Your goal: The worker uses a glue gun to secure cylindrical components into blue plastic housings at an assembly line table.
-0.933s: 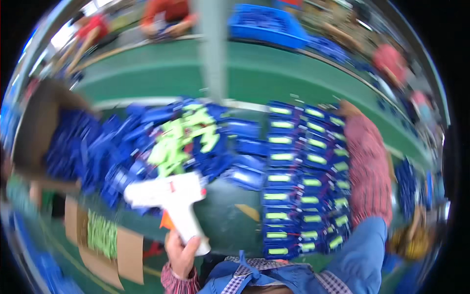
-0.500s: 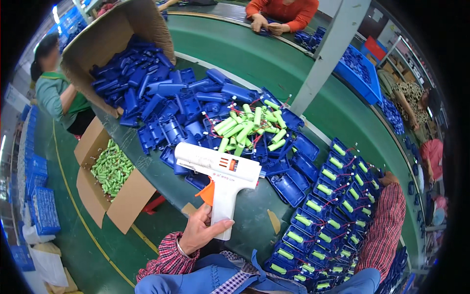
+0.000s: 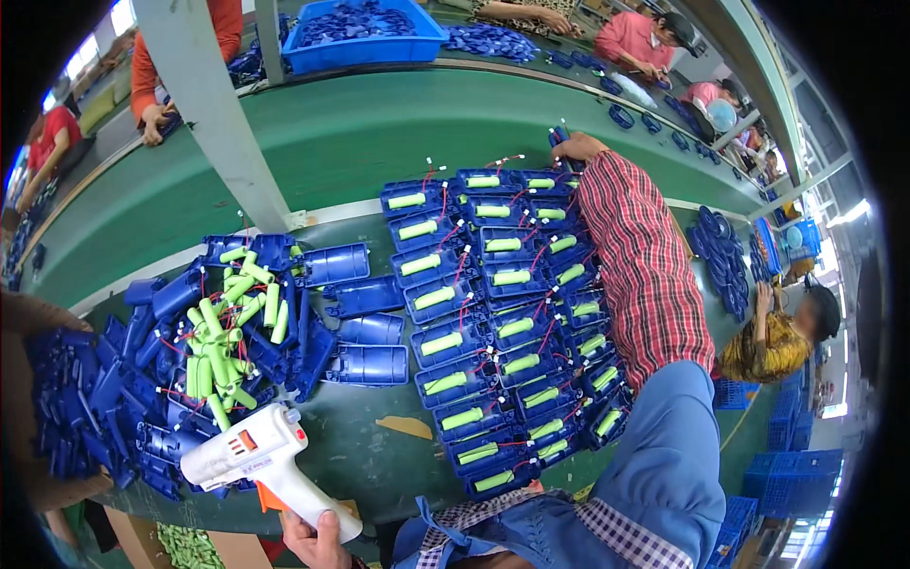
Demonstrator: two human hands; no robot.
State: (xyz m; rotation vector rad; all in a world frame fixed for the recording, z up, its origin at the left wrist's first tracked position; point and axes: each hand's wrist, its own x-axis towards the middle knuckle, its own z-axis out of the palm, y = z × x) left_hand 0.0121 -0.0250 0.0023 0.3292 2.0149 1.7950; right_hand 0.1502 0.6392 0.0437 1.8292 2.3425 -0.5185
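White glue gun [image 3: 258, 462], orange trigger, small red-and-dark label on the barrel; handle clasped in left hand [image 3: 318, 541], nozzle pointing away to the left, over loose blue housings [image 3: 104, 398]. Green battery packs [image 3: 232, 327] heaped beyond the barrel. Right hand [image 3: 580, 147] far off at the top of the filled blue trays [image 3: 502, 322]; grip there unclear.

on the counter [image 3: 379, 446], rows of battery-filled trays [image 3: 502, 313] lie side by side in the middle, with the right hand [image 3: 578, 147] at their far end. left of them lies a heap of empty housings [image 3: 142, 379], and a pile of battery packs [image 3: 232, 322] rests on that heap. a few single housings [image 3: 365, 332] sit between heap and rows. the glue gun [image 3: 261, 460] is at the near edge, before the heap, held in the left hand [image 3: 318, 542]. a bin [image 3: 365, 38] stands behind, across the conveyor belt [image 3: 379, 123].
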